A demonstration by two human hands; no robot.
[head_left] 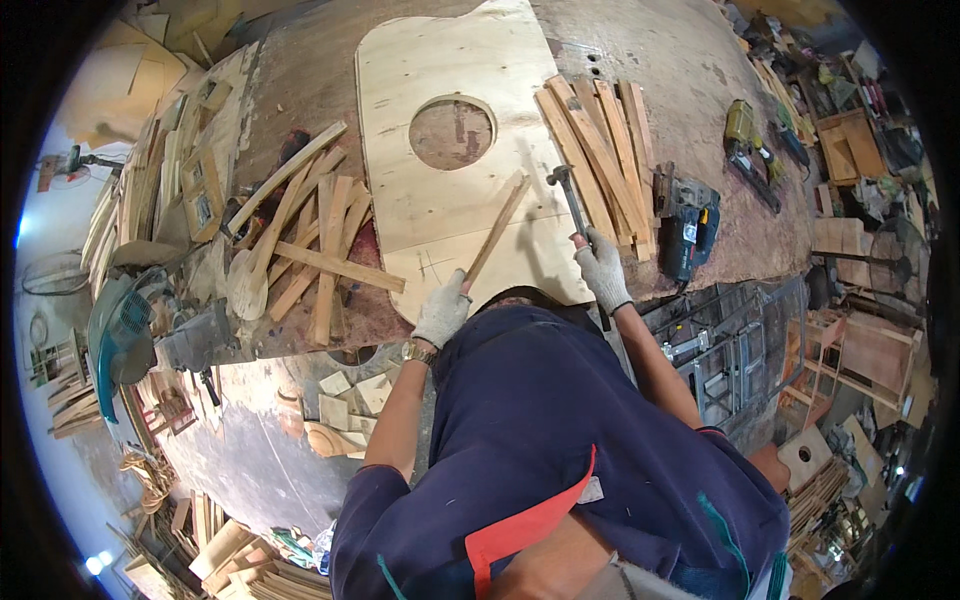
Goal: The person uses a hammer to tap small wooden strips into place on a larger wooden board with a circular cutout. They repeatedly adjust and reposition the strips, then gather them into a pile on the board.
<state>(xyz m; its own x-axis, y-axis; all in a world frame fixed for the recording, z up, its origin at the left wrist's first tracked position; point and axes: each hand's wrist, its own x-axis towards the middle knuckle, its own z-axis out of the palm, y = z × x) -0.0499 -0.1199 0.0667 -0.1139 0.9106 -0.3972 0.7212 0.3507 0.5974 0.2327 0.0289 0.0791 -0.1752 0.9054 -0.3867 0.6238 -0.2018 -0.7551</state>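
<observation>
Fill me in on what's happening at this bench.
The person's left hand, in a white glove, holds a narrow tan wooden strip over a pale plywood panel with a round hole. The right hand, also gloved, grips a dark-headed hammer. More wooden strips lie either side; a blue-black power tool lies farther right.

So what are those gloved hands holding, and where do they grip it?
The left hand holds a wooden strip by its near end; the right hand holds a hammer by its handle.

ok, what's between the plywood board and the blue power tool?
In the head view, several loose wooden strips lie between the plywood board and the blue power tool.
</observation>
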